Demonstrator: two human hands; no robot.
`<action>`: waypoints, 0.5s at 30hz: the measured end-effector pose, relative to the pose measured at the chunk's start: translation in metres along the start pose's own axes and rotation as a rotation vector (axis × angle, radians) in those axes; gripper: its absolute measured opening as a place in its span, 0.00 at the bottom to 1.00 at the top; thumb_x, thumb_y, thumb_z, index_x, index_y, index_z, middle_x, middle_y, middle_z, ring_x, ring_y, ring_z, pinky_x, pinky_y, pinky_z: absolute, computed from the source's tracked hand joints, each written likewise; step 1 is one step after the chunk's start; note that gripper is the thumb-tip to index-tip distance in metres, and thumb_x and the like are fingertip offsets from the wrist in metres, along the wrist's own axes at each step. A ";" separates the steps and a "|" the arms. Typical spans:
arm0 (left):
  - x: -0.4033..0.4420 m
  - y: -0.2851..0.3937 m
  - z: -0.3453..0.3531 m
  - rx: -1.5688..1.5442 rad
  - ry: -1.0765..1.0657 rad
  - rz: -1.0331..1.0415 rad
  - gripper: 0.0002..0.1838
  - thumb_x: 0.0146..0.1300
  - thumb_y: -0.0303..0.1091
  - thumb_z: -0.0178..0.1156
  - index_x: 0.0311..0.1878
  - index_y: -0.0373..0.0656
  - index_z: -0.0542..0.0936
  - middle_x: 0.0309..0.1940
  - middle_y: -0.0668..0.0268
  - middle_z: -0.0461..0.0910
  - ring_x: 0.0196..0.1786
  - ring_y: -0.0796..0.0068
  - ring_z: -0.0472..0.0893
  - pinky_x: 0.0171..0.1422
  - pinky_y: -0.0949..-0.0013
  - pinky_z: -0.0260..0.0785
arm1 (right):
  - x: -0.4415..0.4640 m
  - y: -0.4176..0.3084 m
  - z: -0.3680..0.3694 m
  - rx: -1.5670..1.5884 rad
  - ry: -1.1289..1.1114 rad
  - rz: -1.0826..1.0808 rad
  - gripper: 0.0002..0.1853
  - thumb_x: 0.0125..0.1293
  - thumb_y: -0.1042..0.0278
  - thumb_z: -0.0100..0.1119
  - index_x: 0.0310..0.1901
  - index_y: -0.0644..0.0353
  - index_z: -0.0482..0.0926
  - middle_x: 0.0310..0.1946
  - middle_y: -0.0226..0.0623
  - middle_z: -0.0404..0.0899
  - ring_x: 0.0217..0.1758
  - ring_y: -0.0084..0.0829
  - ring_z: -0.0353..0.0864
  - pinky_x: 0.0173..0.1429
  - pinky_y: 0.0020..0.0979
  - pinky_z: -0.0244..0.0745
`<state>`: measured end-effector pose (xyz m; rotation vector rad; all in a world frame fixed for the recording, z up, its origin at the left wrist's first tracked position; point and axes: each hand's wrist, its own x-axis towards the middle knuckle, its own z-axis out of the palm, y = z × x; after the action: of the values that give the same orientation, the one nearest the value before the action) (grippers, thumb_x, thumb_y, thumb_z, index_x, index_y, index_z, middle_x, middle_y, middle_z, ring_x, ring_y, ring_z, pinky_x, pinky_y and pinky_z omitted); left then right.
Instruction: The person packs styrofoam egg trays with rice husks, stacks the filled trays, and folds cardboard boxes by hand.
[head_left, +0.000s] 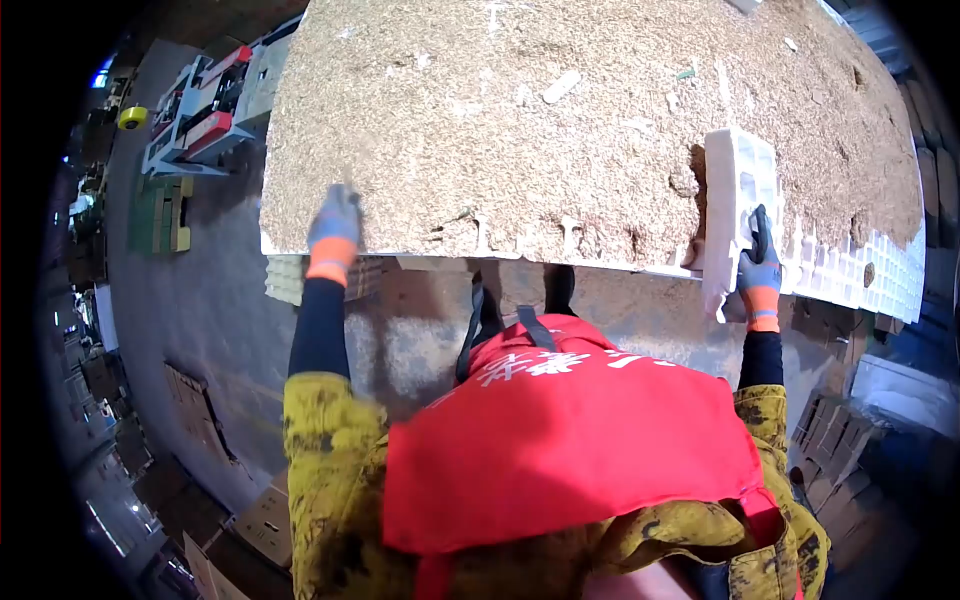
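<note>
nearest us, over the torso: a bright red cloth apron (570, 440) with white lettering, above yellow, dark-blotched sleeves (330, 430).
left glove, at the near edge: our left hand (335, 232), in grey and orange, is over the brown flakes; it is blurred, so we cannot tell whether it grips anything.
right glove, same edge: our right hand (760, 280) is clenched on a white moulded tray with square cells (733, 175), tipped up and jutting past the edge.
handling: we judge this a grip-and-tilt step; moving the tray calls for a steady hold, as loose stuff lies against it.
bed: loose brown flakes (480, 130) spread beyond our hands, with a pale oblong piece (562, 86) on top.
right end: white cell grids (890, 275) show through the flakes.
far left: a grey metal stand with red parts (208, 130), beside a yellow roll (132, 118).
</note>
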<state>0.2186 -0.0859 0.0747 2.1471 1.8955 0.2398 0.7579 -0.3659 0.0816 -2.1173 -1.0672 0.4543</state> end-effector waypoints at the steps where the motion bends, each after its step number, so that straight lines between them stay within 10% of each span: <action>1: -0.018 0.030 -0.010 -0.056 -0.101 0.045 0.15 0.63 0.42 0.51 0.47 0.43 0.72 0.33 0.46 0.78 0.39 0.44 0.77 0.42 0.50 0.70 | 0.000 0.001 0.000 -0.006 0.003 -0.001 0.36 0.53 0.82 0.46 0.68 0.54 0.60 0.65 0.41 0.65 0.66 0.36 0.66 0.65 0.29 0.61; 6: -0.060 0.074 0.050 0.250 -0.027 0.654 0.19 0.55 0.35 0.58 0.52 0.48 0.70 0.42 0.55 0.75 0.40 0.57 0.80 0.40 0.55 0.73 | -0.007 -0.025 -0.004 -0.038 -0.016 0.045 0.35 0.54 0.80 0.48 0.67 0.54 0.60 0.63 0.43 0.67 0.64 0.36 0.69 0.63 0.31 0.64; 14: -0.029 0.052 0.065 0.133 -0.104 0.501 0.10 0.62 0.37 0.52 0.41 0.42 0.72 0.38 0.51 0.76 0.40 0.47 0.77 0.42 0.56 0.72 | -0.008 -0.019 -0.004 -0.092 0.018 -0.031 0.35 0.54 0.78 0.50 0.67 0.49 0.61 0.63 0.43 0.66 0.64 0.40 0.68 0.63 0.33 0.65; 15: -0.023 0.053 0.053 -0.162 -0.152 0.167 0.11 0.65 0.38 0.50 0.43 0.41 0.71 0.34 0.50 0.76 0.38 0.47 0.77 0.40 0.57 0.71 | -0.010 -0.024 -0.007 -0.110 0.018 -0.013 0.36 0.54 0.78 0.50 0.67 0.48 0.61 0.63 0.43 0.66 0.65 0.40 0.68 0.63 0.33 0.65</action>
<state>0.2814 -0.1197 0.0420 2.1498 1.5617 0.2466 0.7427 -0.3672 0.1041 -2.2049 -1.1175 0.3770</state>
